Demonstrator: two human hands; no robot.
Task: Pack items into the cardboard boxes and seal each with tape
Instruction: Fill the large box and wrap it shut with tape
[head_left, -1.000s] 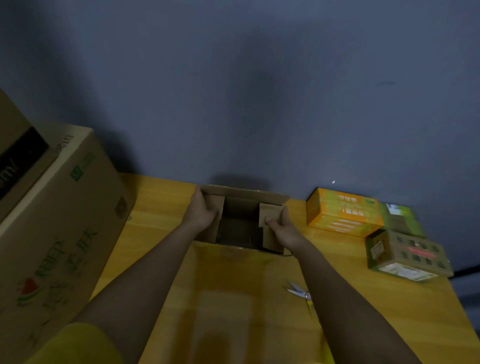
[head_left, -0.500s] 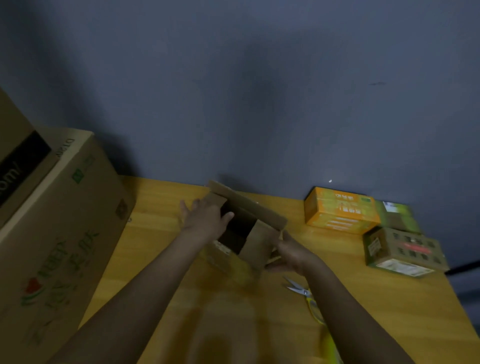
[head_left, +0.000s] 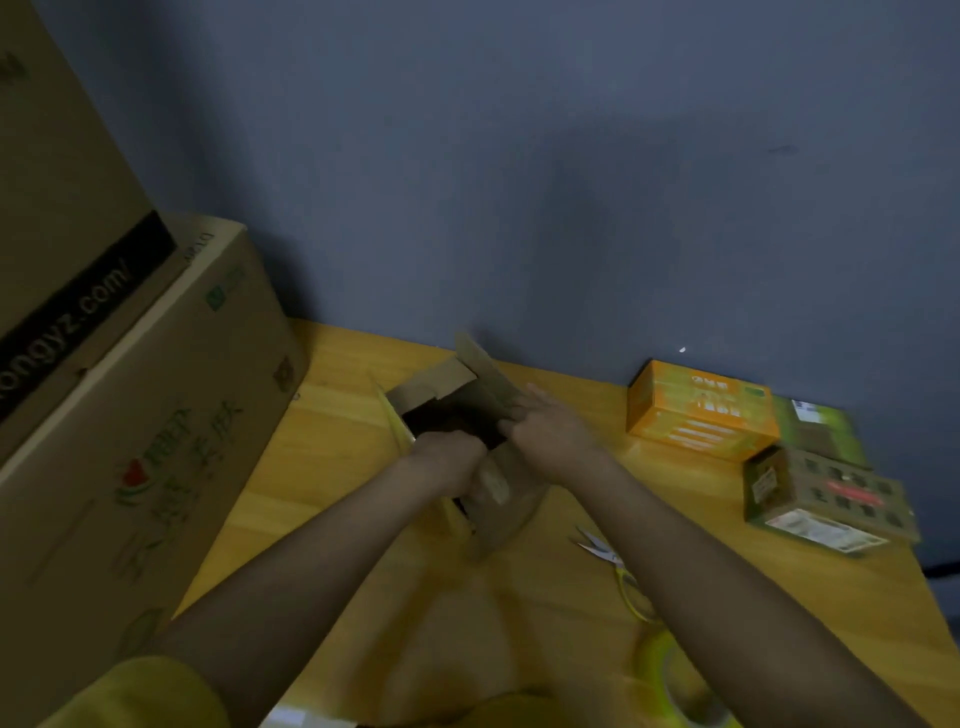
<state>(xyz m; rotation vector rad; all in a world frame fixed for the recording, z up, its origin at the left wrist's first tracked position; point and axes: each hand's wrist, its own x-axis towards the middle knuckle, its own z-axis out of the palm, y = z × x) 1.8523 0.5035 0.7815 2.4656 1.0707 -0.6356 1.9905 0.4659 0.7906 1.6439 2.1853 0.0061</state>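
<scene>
Yellow tape roll (head_left: 675, 686) at the near table (head_left: 332, 499) edge and scissors (head_left: 605, 553) just beyond lie unused, so by my reckoning sealing has not begun. Mid-table, the small cardboard box (head_left: 467, 415) stands tilted, flaps up, interior dark; my left hand (head_left: 449, 465) closes on its near flap and my right hand (head_left: 553, 434) clasps the right wall, both grips shut on cardboard. Farther right, the orange carton (head_left: 698, 410) and brown patterned carton (head_left: 826, 496) wait unpacked; packing looks barely started.

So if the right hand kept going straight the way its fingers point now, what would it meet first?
The right hand points up and left, fingers already on the small cardboard box. Going on, it would push into the box's raised flap and dark opening first; the wall lies beyond, though depth is unclear.
</scene>
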